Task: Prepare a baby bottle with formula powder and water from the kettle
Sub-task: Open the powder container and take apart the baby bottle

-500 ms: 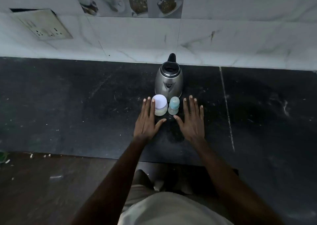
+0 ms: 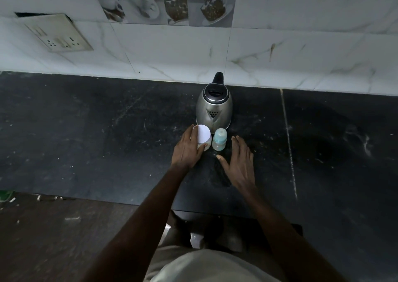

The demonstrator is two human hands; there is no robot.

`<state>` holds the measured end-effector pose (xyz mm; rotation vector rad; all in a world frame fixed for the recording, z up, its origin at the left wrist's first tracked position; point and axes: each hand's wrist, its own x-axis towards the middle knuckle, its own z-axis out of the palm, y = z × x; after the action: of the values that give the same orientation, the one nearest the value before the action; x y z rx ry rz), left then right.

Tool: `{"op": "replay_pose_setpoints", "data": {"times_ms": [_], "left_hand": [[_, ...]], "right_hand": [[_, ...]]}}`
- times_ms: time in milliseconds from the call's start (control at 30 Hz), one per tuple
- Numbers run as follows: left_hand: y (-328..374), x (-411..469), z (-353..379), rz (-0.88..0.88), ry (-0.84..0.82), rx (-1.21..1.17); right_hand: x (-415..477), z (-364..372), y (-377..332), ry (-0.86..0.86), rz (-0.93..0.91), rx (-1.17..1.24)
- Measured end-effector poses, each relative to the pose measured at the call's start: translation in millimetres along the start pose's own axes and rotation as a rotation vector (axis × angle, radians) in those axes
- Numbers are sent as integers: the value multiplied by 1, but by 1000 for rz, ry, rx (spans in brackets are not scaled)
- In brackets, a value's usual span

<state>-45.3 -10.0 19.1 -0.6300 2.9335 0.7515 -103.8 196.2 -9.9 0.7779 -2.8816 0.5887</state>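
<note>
Counter (image 2: 107,152) front edge nearest me. My left hand (image 2: 187,150) wraps fingers and thumb round the formula jar (image 2: 203,137). My right hand (image 2: 239,163) lies flat, fingers together, thumb out. The baby bottle (image 2: 219,141) stands between jar and right hand, just before the kettle (image 2: 214,109). Dark stone runs wide either side of the kettle, with the tiled wall (image 2: 280,45) behind.

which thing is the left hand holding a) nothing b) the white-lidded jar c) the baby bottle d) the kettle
b: the left hand curls round the white-lidded jar, thumb across its front, while the baby bottle and kettle stand untouched.
</note>
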Motion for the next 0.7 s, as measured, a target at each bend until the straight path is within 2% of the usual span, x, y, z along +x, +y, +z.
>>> {"op": "replay_pose_setpoints", "data": {"times_ms": [133,300,467,600,700], "left_hand": [[3,0,-8,-33,14,-40],[-2,-7,-11,-22,0,-62],[-11,-19,-16,29,-114,-62],[-21,-30,-20,95,-208,-45],[-22,-38,-28,130,-249,-73]], "right_hand": [[-4,5,1,88,-39,40],[-12,6,-9,65,-84,136],[-20,17,-28,-157,-33,306],[-22,26,-39,-255,62,440],[-20,32,-41,-337,22,509]]}}
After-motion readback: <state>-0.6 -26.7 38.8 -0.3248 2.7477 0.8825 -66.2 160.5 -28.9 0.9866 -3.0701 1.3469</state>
